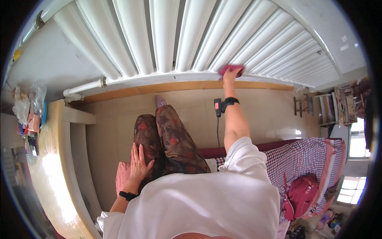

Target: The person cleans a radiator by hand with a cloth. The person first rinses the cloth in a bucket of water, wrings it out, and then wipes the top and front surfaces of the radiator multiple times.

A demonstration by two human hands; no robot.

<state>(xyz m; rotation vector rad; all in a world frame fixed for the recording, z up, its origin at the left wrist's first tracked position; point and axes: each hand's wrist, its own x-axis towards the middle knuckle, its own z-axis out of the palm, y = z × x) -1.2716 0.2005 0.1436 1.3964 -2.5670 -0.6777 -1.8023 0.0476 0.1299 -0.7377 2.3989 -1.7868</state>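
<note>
A dark pink cloth (pixel 223 70) is held in my right hand (pixel 231 75) against the lower part of a white column radiator (pixel 163 38). The arm reaches straight out, with a black strap and a small black device (pixel 218 107) with a cable at the wrist. My left hand (pixel 139 163) rests flat with fingers apart on the thigh of my dark patterned trousers (pixel 176 140), holding nothing. A black band is on that wrist.
To the left stands a pale glossy table (pixel 49 167) with plastic bags (pixel 22 104) near its far end. A checkered cover (pixel 277 167) with a red backpack (pixel 303 194) lies to the right. A small wooden stool (pixel 302 105) and shelves (pixel 326 109) stand at the far right.
</note>
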